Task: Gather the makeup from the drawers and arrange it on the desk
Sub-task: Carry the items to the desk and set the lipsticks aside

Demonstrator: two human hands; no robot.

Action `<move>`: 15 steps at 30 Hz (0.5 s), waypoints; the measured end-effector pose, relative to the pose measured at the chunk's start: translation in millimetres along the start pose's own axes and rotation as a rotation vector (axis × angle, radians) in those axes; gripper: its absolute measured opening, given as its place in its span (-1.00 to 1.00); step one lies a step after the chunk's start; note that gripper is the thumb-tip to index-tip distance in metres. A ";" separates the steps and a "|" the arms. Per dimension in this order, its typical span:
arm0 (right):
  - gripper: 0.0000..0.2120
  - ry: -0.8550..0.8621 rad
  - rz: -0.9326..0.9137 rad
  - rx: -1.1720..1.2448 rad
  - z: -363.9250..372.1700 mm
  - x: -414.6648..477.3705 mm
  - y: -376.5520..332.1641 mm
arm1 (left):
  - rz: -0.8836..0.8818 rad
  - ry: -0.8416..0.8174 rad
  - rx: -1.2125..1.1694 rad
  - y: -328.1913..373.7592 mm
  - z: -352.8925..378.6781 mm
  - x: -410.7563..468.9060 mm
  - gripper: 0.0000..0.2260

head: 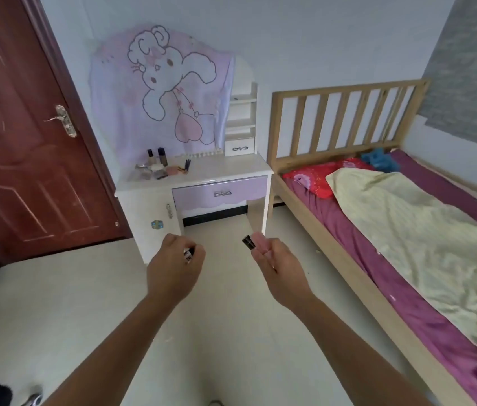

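Makeup (159,169) crowds the left end of the tabletop (225,169), the rest bare. Short of its front edge, over open floor (228,306), my left hand (174,263) curls round a small dark item (189,255); my right hand (279,266) pinches a dark tube (248,242).

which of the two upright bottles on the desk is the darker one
The right bottle, dark with a black cap, on the side nearer the small white drawer. The left bottle beside it is pale beige.
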State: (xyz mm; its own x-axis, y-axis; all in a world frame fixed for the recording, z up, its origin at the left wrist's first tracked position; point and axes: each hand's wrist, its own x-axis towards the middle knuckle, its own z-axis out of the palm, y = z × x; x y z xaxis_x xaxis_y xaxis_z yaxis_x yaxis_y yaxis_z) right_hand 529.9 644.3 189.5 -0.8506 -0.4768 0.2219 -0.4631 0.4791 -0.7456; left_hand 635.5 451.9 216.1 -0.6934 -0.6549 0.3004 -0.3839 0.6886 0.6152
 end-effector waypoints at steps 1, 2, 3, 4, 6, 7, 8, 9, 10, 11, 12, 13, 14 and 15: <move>-0.71 -0.002 0.008 0.014 10.7 25.4 5.1 | -0.007 0.001 0.005 -6.4 10.4 24.2 -0.88; -0.69 -0.010 0.013 0.024 20.6 50.6 9.4 | -0.012 0.006 0.004 -13.1 20.2 49.1 -0.87; -0.67 -0.016 0.014 0.034 30.1 76.4 12.8 | -0.012 0.007 -0.002 -19.1 29.0 74.9 -0.86; -0.65 -0.015 0.022 0.035 38.2 101.8 14.2 | -0.010 -0.002 -0.007 -23.8 36.5 101.2 -0.85; -0.67 -0.009 0.052 0.033 48.5 146.9 14.1 | -0.019 -0.029 -0.025 -29.4 48.7 147.7 -0.85; -0.71 -0.001 0.064 0.030 53.9 173.0 13.7 | -0.014 -0.035 -0.032 -31.9 54.6 175.0 -0.84; -0.75 0.006 0.074 0.023 56.8 192.2 12.6 | -0.004 -0.040 -0.042 -33.6 60.2 196.8 -0.83; -0.77 0.016 0.079 0.018 59.2 210.4 12.5 | 0.007 -0.044 -0.046 -33.5 64.8 217.4 -0.82; -0.78 0.024 0.089 0.023 63.3 235.0 12.7 | 0.010 -0.055 -0.046 -35.8 72.3 245.1 -0.82; -0.79 0.034 0.101 0.033 68.3 257.4 15.7 | 0.005 -0.075 -0.043 -38.7 81.0 269.5 -0.81; -0.78 0.043 0.113 0.044 73.1 277.4 19.7 | -0.004 -0.096 -0.042 -42.1 90.4 290.8 -0.80; -0.77 0.052 0.120 0.051 78.5 296.0 24.9 | -0.012 -0.110 -0.038 -45.8 100.3 309.8 -0.80; -0.76 0.054 0.133 0.053 85.0 314.2 31.4 | -0.017 -0.124 -0.034 -50.2 111.0 327.5 -0.79; -0.75 0.053 0.149 0.055 91.9 332.1 38.9 | -0.025 -0.136 -0.029 -55.5 123.0 344.4 -0.79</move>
State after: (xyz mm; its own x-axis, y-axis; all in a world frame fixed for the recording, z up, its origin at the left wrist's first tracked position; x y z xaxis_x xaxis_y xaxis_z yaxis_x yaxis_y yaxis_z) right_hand 252.4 436.9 176.4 -0.9215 -0.3633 0.1376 -0.3175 0.5003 -0.8055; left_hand 343.0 226.5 195.8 -0.7611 -0.6220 0.1840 -0.3858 0.6621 0.6424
